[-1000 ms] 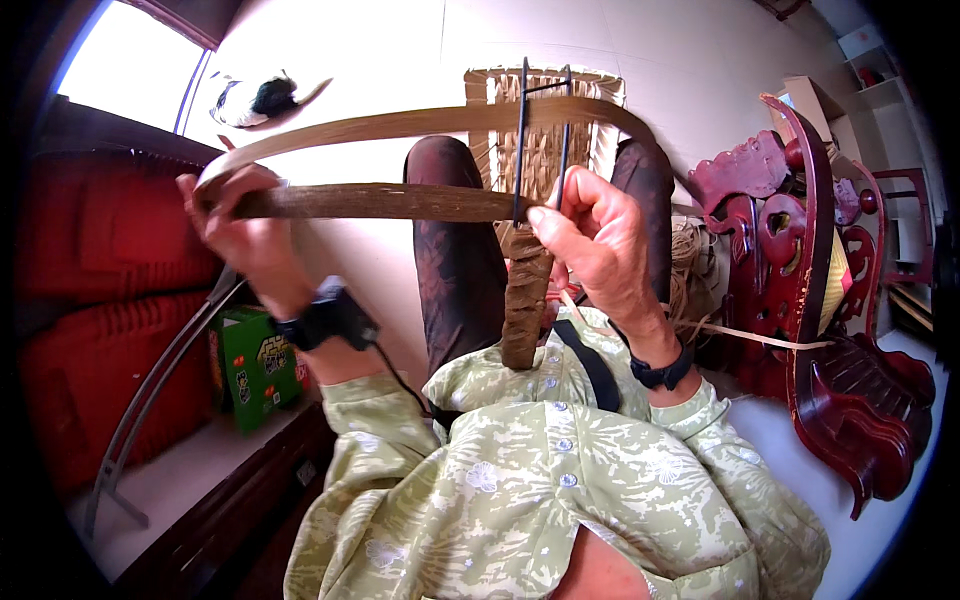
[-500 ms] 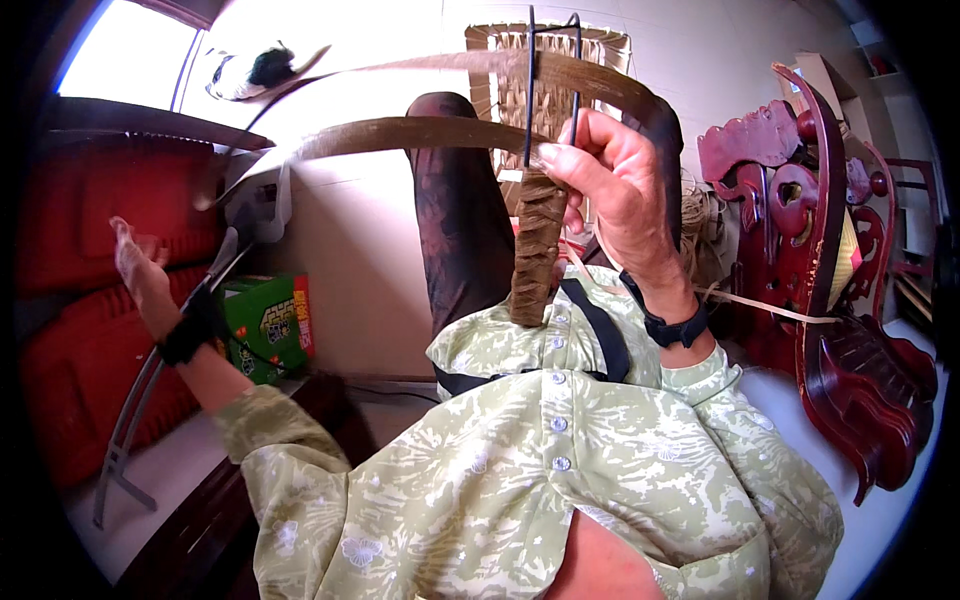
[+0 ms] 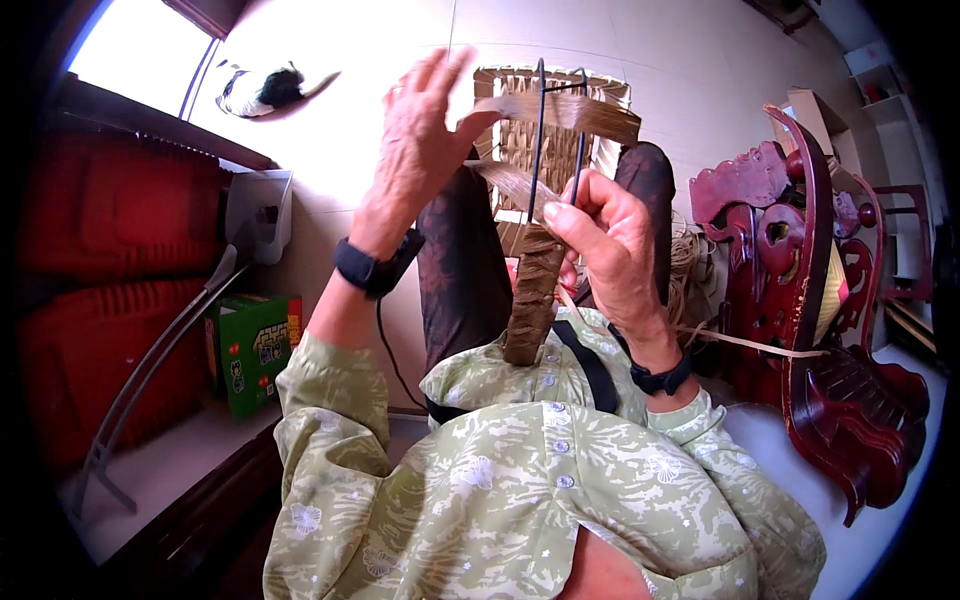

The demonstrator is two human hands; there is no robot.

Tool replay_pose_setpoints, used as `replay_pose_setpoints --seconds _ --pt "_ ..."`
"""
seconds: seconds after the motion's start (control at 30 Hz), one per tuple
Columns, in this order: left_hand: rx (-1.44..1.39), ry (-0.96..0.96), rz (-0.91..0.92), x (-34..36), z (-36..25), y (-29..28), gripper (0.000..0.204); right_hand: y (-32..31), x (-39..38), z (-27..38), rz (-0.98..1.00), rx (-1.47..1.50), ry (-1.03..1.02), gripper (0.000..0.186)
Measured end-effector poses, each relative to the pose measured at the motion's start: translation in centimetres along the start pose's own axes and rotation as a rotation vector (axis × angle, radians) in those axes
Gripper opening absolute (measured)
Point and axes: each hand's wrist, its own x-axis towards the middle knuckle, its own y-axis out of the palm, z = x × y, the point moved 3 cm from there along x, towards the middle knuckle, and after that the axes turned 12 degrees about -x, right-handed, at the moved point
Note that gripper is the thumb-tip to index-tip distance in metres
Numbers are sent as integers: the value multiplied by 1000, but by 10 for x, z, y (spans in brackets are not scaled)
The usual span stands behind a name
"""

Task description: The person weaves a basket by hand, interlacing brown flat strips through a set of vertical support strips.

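My right hand (image 3: 615,235) is closed around a narrow black wire frame (image 3: 538,130), its thumb and finger pinching where a brown strip crosses it. Below that grip, the frame's lower part is covered by a wrapped brown band (image 3: 530,300), hanging over my lap. From the frame, a flat, shiny brown strip (image 3: 580,113) forms a loop to the left. My left hand (image 3: 420,140) is raised at this loop, fingers stretched and slightly blurred, thumb against or close to the strip. Behind the hand, part of the loop is hidden.
A woven seat or panel (image 3: 500,85) stands beyond my knees. Coiled pale cord (image 3: 688,265) lies to the right, beside a carved dark-red wooden chair (image 3: 815,300). At left are red cases (image 3: 120,210), a green box (image 3: 250,345) and a grey-handled tool (image 3: 255,220). A black-and-white animal (image 3: 265,92) lies far left.
My left hand has swung from the far left up and inward to the strip. The strip's wide loop has drawn in shorter. My right hand keeps its pinch, slightly lower in view.
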Motion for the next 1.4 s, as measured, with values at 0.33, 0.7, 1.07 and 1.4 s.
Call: replay_pose_setpoints --seconds 0.33,0.7,1.07,1.4 --pt "-376 -269 -84 -20 -1 -36 28 -3 5 -5 15 21 -77 19" --pt "-1377 -946 -77 -63 -80 9 31 -3 6 -5 24 -7 -70 19" --pt "-521 -322 -376 -66 -73 -3 27 1 -1 1 57 142 62 24" --pt "-709 -362 -399 -69 -89 -10 4 -9 -1 8 6 -232 -97 16"
